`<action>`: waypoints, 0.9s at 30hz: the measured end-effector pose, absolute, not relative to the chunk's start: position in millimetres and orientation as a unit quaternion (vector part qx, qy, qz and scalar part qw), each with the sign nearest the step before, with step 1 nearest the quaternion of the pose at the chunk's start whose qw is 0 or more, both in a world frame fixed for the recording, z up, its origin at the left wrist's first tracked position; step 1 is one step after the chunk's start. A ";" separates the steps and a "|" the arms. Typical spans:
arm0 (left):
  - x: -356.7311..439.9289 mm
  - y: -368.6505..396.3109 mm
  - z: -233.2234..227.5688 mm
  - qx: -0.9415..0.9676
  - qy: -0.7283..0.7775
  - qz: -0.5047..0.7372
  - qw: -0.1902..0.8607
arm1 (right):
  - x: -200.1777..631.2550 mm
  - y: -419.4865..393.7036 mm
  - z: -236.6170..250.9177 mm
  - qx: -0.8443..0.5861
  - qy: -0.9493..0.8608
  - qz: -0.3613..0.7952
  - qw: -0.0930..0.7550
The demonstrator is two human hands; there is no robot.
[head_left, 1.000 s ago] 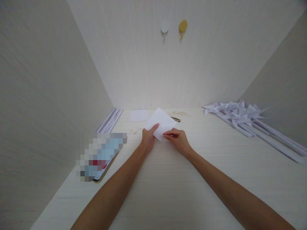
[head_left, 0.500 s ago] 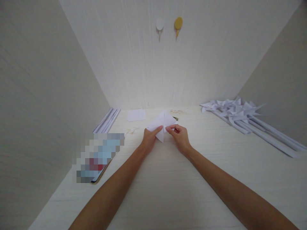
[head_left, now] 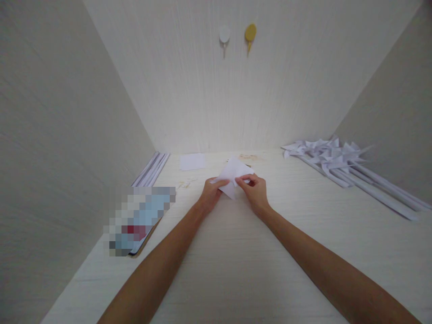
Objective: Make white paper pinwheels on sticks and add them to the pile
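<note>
A white sheet of paper with pointed corners is held just above the table, in front of me. My left hand grips it from the left, thumb on top near the middle and fingers underneath. From the other side, the thumb and forefinger of my right hand are pinched together at the paper close to its centre, on what looks like a folded-in corner. The fingertips hide exactly what they pinch. One corner of the sheet points down toward me.
Several white paper pinwheels on paper sticks lie at the right. Rolled paper sticks rest at the back left, beside a flat white paper. A blurred-out flat object lies left. Two hooks hang on the back wall.
The paper has been turned a little, so its lower corner now points further right. My left thumb has shifted slightly, and my right hand stays pinched at the paper's middle.
</note>
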State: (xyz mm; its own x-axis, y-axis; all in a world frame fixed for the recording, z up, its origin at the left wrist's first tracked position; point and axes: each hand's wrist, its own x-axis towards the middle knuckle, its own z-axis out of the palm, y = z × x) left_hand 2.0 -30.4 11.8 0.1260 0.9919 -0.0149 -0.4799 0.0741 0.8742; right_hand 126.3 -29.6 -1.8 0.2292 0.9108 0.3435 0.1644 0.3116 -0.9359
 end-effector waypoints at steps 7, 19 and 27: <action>-16.3 -28.6 19.2 0.384 0.310 0.514 0.702 | 125.7 -33.2 1.9 -0.513 -0.560 0.251 0.601; -10.7 -28.4 8.3 0.417 0.434 0.502 0.621 | 123.3 -32.9 -2.4 -0.488 -0.623 0.205 0.576; -11.4 -27.6 8.8 0.422 0.456 0.484 0.616 | 124.5 -31.8 -3.2 -0.500 -0.626 0.206 0.562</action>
State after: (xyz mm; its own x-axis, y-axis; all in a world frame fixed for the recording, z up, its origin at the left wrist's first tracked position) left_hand -11.4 -27.6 8.8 0.1151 0.9815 -0.1533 -0.2124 0.1751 0.9614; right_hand 124.5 -31.8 -3.2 0.1316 0.8574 0.4975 0.3952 0.4149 -0.8196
